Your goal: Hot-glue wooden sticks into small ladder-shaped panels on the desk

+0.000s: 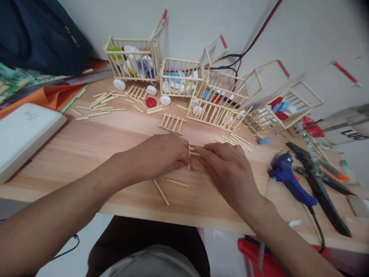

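Note:
Over the middle of the table, my left hand (170, 154) is closed on the left side of a small frame of thin wooden sticks (189, 163). From the right, my right hand (230, 165) pinches a short wooden stick (198, 147) where it meets that frame; the fingertips partly hide the joint. A finished ladder-like stick panel (173, 124) lies just beyond my left hand. Two loose sticks, one longer (161, 192) and one shorter (177, 182), rest on the tabletop nearer to me.
Several miniature stick carts, one at the left (132, 61), stand along the wall with bottle caps inside. Loose sticks (100, 104) lie at the back left. A blue glue gun (291, 179) and black-handled tool (319, 192) lie right; a white box (29, 134) is left.

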Demonstrator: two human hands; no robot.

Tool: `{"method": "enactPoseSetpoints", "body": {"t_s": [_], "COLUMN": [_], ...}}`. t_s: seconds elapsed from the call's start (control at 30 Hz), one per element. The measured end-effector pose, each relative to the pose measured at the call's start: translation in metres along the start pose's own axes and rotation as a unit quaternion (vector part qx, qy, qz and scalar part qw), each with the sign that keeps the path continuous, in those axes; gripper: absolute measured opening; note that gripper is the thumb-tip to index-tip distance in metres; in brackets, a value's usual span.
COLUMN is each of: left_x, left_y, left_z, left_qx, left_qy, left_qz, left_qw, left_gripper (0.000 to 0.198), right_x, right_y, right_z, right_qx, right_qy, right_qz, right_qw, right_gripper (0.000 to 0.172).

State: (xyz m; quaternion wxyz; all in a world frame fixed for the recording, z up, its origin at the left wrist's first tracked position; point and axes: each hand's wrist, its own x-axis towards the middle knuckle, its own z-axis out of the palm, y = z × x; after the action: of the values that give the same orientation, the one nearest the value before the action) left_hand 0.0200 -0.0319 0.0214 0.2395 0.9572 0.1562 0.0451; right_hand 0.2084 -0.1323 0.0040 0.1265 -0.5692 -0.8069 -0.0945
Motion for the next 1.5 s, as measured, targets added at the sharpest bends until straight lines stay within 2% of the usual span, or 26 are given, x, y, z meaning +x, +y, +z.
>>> {"method": "enactPoseSetpoints", "body": {"t_s": [0.13, 0.43, 0.63, 0.8, 0.93, 1.1, 1.2, 1.27, 1.33, 1.5], "left_x": [0.000, -0.001, -0.003, -0.002, 0.001, 0.005, 0.005, 0.003, 0.001, 0.000], "left_y": [-0.001, 0.001, -0.003, -0.001, 0.007, 0.007, 0.006, 0.006, 0.007, 0.007], "left_z": [0.000, -0.001, -0.006, -0.009, -0.005, 0.006, 0.008, 0.004, -0.003, -0.021], "left_qx": [0.003, -0.007, -0.014, 0.022, 0.060, 0.138, 0.140, 0.112, 0.067, 0.005], "left_qy": [0.003, 0.004, -0.007, 0.021, 0.010, -0.014, -0.015, 0.001, 0.042, 0.234], "left_qz": [0.014, 0.007, 0.014, 0.002, 0.014, 0.012, 0.029, 0.027, 0.023, -0.023], "left_qw": [1.000, 1.000, 1.000, 1.000, 0.998, 0.990, 0.990, 0.993, 0.997, 0.972], "left_gripper": [0.021, 0.020, 0.021, 0.020, 0.023, 0.028, 0.029, 0.027, 0.024, 0.019], "right_x": [-0.010, -0.010, -0.020, -0.029, -0.029, -0.026, -0.024, -0.025, -0.026, -0.031], "right_y": [-0.008, -0.010, 0.007, -0.004, -0.014, -0.015, -0.015, -0.015, -0.013, -0.009], "right_z": [0.000, -0.001, -0.018, -0.011, -0.003, 0.000, 0.000, 0.000, -0.001, -0.009], "right_qx": [-0.037, -0.062, -0.029, -0.019, -0.023, -0.036, -0.048, -0.046, -0.029, 0.002], "right_qy": [-0.033, -0.034, 0.062, -0.007, -0.036, -0.039, -0.036, -0.037, -0.038, 0.003], "right_qz": [-0.005, -0.011, 0.069, 0.072, 0.065, 0.064, 0.059, 0.058, 0.064, 0.080], "right_qw": [0.999, 0.997, 0.995, 0.997, 0.997, 0.997, 0.996, 0.997, 0.997, 0.997], "right_gripper": [0.028, 0.029, 0.028, 0.030, 0.034, 0.032, 0.030, 0.030, 0.030, 0.035]}}
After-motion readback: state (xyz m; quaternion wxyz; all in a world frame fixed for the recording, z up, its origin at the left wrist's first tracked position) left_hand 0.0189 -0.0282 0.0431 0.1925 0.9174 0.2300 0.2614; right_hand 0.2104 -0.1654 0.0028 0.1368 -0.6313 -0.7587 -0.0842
